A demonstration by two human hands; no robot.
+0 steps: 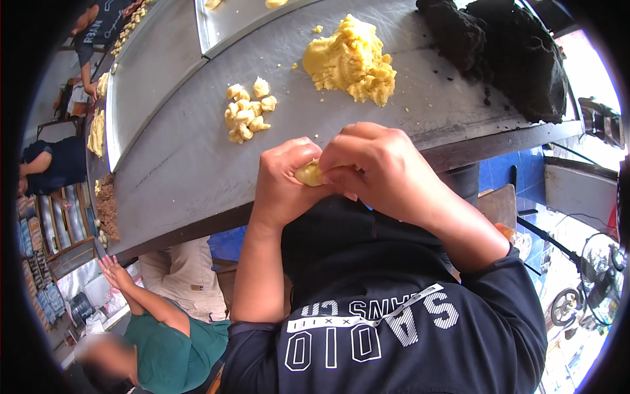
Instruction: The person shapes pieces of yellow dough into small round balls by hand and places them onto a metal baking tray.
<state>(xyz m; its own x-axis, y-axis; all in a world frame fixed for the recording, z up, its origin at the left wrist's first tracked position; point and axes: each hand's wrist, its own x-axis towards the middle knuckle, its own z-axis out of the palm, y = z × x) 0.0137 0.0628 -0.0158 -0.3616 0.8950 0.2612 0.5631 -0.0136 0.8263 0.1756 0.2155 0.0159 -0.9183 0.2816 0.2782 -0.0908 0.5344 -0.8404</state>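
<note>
A small piece of pale yellow dough sits between my two hands, just off the table's near edge. My left hand is curled around it, thumb on top. The bent fingers of my right hand pinch at the dough's right side, and its underside is hidden by the hands. Beyond my left hand lies a cluster of small dough pieces on the grey metal table. Farther off, past my right hand, rests a large rough mound of yellow dough.
A big black mass covers the table's far right. Metal trays stand at the left, near a brown crumbly heap. A person in a green shirt is at lower left; other people work along the far left side.
</note>
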